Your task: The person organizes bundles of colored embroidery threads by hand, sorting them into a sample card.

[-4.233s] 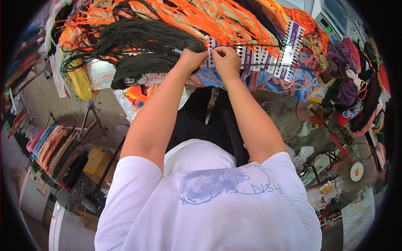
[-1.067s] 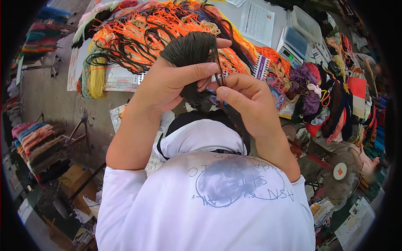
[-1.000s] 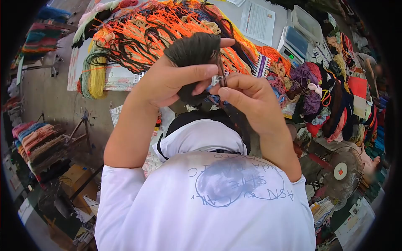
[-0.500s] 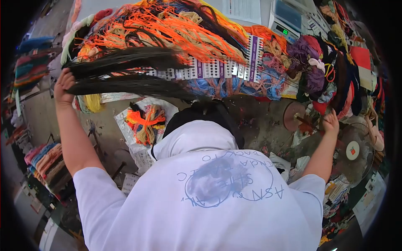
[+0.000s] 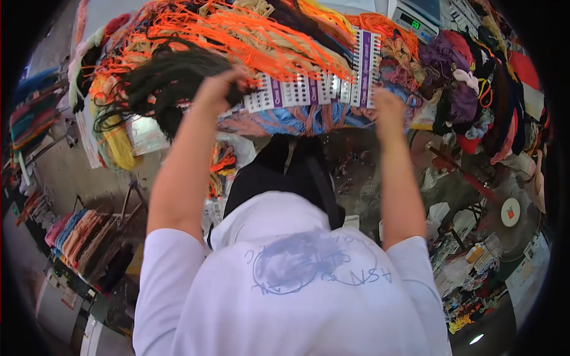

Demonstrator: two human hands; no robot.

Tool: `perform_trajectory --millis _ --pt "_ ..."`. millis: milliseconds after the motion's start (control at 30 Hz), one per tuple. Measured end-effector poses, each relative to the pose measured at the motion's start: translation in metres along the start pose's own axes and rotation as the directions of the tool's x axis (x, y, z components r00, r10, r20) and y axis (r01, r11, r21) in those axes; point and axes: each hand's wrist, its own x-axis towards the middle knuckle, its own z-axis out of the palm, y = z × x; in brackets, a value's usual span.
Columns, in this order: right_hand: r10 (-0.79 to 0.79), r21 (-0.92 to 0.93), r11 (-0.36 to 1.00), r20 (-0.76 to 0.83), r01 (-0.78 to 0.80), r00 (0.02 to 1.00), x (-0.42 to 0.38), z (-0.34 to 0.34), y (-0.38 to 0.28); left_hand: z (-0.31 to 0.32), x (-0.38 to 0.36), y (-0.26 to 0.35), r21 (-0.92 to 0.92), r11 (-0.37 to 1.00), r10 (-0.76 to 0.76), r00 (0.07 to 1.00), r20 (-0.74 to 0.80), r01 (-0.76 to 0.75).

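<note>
My left hand (image 5: 218, 90), smeared by motion, is over the right end of a black yarn bundle (image 5: 172, 74); its grip on the yarn cannot be made out. The black bundle lies loose and curled over the left part of the yarn pile. Orange strands (image 5: 237, 38) spread behind it. White and purple cards with rows of holes (image 5: 291, 94) lie between my hands. My right hand (image 5: 389, 107), also blurred, is at the right edge of an upright card (image 5: 363, 68), above blue and pink yarn (image 5: 320, 118). Its fingers are too smeared to read.
A scale (image 5: 415, 22) with a green display stands at the back right. Purple yarn (image 5: 454, 77) and other skeins hang at the table's right. Yellow yarn (image 5: 119, 142) hangs over the front left edge. A fan (image 5: 510, 212) stands at the lower right.
Both hands have moved inward, the left one away from the far left end of the black yarn. The stretched black bundle now lies bunched at the left.
</note>
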Motion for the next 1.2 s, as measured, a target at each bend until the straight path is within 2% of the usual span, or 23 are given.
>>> perform_trajectory --millis 67,100,133,233,367,467,533,567,600,633,700,733,767,800,833,867,900,933,1000,1033,1067,1133,1200 --pt "-0.179 -0.296 0.939 0.017 0.176 0.984 0.01 0.076 0.019 0.035 0.017 -0.05 0.097 0.995 -0.008 0.994 -0.109 0.019" --pt "-0.13 -0.249 0.959 0.044 0.137 0.991 0.011 0.104 0.022 0.044 0.028 -0.072 0.122 0.993 0.016 0.983 -0.185 0.006" --pt "-0.072 -0.202 0.976 0.075 0.086 0.995 0.008 0.127 0.026 0.047 0.034 -0.083 0.239 0.964 -0.063 0.975 -0.212 0.114" --pt "-0.039 -0.27 0.959 0.171 0.085 0.984 0.009 0.161 0.039 0.053 0.044 -0.109 0.476 0.876 0.07 0.959 -0.273 0.072" --pt "-0.033 -0.287 0.956 0.132 0.069 0.991 0.007 0.173 0.046 0.05 0.047 -0.115 0.367 0.93 0.082 0.97 -0.23 0.008" --pt "-0.008 -0.261 0.964 0.18 0.056 0.984 0.003 0.171 0.043 0.053 0.044 -0.108 0.413 0.911 0.121 0.961 -0.248 -0.008" --pt "0.066 -0.042 0.997 0.179 -0.059 0.982 -0.006 0.168 0.027 0.056 0.034 -0.1 0.34 0.938 0.162 0.957 -0.239 -0.074" --pt "0.049 -0.04 0.998 0.175 -0.043 0.983 -0.009 0.165 0.025 0.061 0.027 -0.089 0.271 0.951 0.212 0.951 -0.223 -0.149" --pt "-0.011 -0.095 0.995 0.219 0.032 0.976 -0.014 0.161 0.021 0.063 0.02 -0.079 0.235 0.944 0.263 0.959 -0.102 -0.233" --pt "-0.079 -0.145 0.982 0.259 0.12 0.963 -0.019 0.155 0.014 0.058 0.013 -0.073 0.226 0.95 0.223 0.975 -0.002 -0.217" --pt "-0.051 -0.346 0.919 0.367 0.188 0.929 -0.04 0.148 -0.011 0.068 -0.014 -0.043 0.248 0.95 0.137 0.968 0.21 -0.188" --pt "-0.104 -0.456 0.833 0.427 0.314 0.898 -0.059 0.145 -0.046 0.094 -0.054 0.006 0.359 0.924 0.009 0.944 0.331 -0.135" --pt "0.003 -0.506 0.812 0.501 0.291 0.866 -0.073 0.141 -0.075 0.075 -0.038 -0.007 0.399 0.877 -0.007 0.823 0.568 -0.269" --pt "0.012 -0.548 0.758 0.555 0.354 0.832 -0.087 0.136 -0.1 0.088 -0.065 0.022 0.579 0.816 -0.315 0.831 0.459 -0.01" --pt "0.031 -0.581 0.698 0.607 0.418 0.794 -0.099 0.131 -0.114 0.084 -0.062 0.015 0.563 0.822 -0.309 0.76 0.572 -0.091" --pt "-0.154 -0.407 0.748 0.662 0.524 0.734 -0.108 0.124 -0.116 0.087 -0.069 0.021 0.594 0.794 -0.321 0.742 0.589 -0.129" --pt "-0.165 -0.407 0.745 0.656 0.529 0.737 -0.114 0.118 -0.128 0.089 -0.076 0.026 0.623 0.764 -0.334 0.724 0.604 -0.167" --pt "-0.072 -0.414 0.783 0.681 0.464 0.729 -0.121 0.109 -0.147 0.083 -0.076 0.024 0.632 0.695 -0.263 0.697 0.667 -0.342" --pt "0.01 -0.354 0.879 0.681 0.318 0.732 -0.129 0.093 -0.16 0.087 -0.09 0.036 0.51 0.801 -0.195 0.668 0.718 -0.315" --pt "0.046 -0.331 0.913 0.665 0.239 0.745 -0.134 0.084 -0.172 0.085 -0.101 0.045 0.506 0.841 -0.223 0.731 0.645 -0.19" --pt "0.083 -0.303 0.94 0.652 0.159 0.754 -0.139 0.076 -0.185 0.082 -0.107 0.054 0.437 0.856 -0.122 0.712 0.691 -0.278" --pt "0.03 -0.301 0.932 0.619 0.202 0.785 -0.141 0.053 -0.191 0.063 -0.119 0.067 0.333 0.835 0.091 0.708 0.7 -0.437" --pt "0.009 -0.241 0.958 0.564 0.154 0.826 -0.143 0.028 -0.194 0.045 -0.139 0.088 0.192 0.957 0.094 0.858 0.506 -0.218"
